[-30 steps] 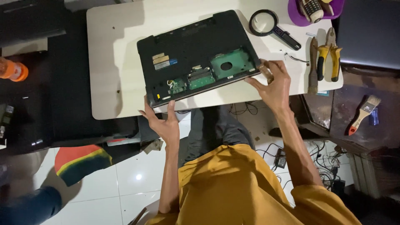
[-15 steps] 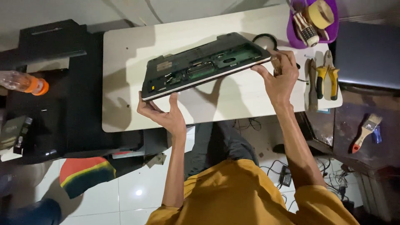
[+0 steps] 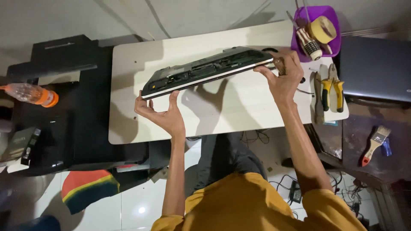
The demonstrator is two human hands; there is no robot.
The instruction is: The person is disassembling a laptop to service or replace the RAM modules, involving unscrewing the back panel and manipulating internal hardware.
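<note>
Just one view here — a head-worn camera looking almost straight down from above the person's own body, so the yellow shirt (image 3: 252, 201) fills the bottom edge and both forearms run up the frame away from it. It faces the white table (image 3: 222, 111), whose far edge sits near the top of the frame. It's close enough that the table spans about the middle half, with the tiled floor (image 3: 128, 196) showing below its near edge. No second view — nothing shared.
</note>
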